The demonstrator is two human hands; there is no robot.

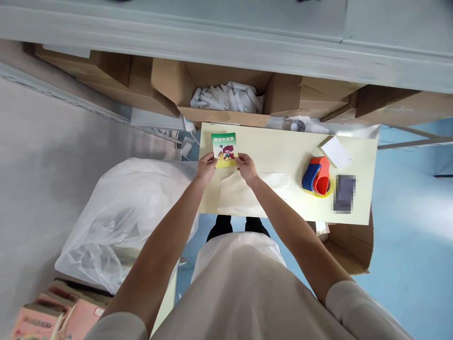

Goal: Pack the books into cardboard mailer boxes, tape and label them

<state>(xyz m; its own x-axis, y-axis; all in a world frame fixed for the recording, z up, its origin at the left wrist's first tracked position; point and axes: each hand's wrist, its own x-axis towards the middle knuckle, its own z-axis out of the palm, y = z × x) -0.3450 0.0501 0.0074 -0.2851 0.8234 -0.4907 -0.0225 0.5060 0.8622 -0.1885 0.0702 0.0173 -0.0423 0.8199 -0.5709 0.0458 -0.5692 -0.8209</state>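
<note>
Between my two hands is a small booklet with a green and yellow cover, a cartoon child and white characters at the top. My left hand pinches its lower left edge. At the lower right edge, my right hand has its thumb and fingers closed on the same booklet. Just below lies a flat whitish plastic sheet or bag on the pale yellow table. The booklet is held above the table's left part.
On the table's right stand a red and blue tape dispenser, a white box and a blurred dark object. Behind is a cardboard box of white plastic bags. A large clear plastic bag and pink books are at left.
</note>
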